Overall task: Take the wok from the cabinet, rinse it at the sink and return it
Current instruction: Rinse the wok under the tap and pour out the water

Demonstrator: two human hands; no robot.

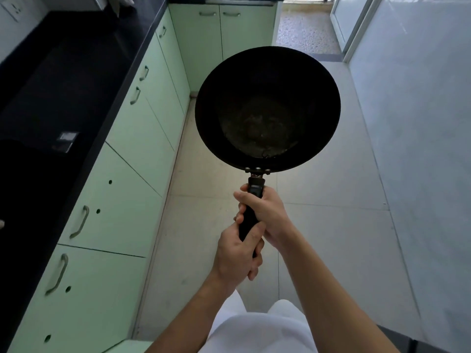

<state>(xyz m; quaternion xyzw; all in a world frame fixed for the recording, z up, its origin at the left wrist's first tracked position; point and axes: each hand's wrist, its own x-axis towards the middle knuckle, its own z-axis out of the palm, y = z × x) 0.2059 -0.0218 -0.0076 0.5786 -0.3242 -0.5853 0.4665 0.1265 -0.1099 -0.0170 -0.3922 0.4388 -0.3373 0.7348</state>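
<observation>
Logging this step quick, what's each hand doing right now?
Left hand: closed, gripping the lower end of the wok handle.
Right hand: closed, gripping the same handle higher up, nearer the bowl.

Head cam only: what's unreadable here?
Wok underside: faces away from the head view.
Most of the handle: covered by left hand and right hand.
Sink: not made out; the black counter is too dark and cut by the left edge.
Wok wet or dry: inside too dark.
Which cabinet held it: visible cabinet doors all closed.
</observation>
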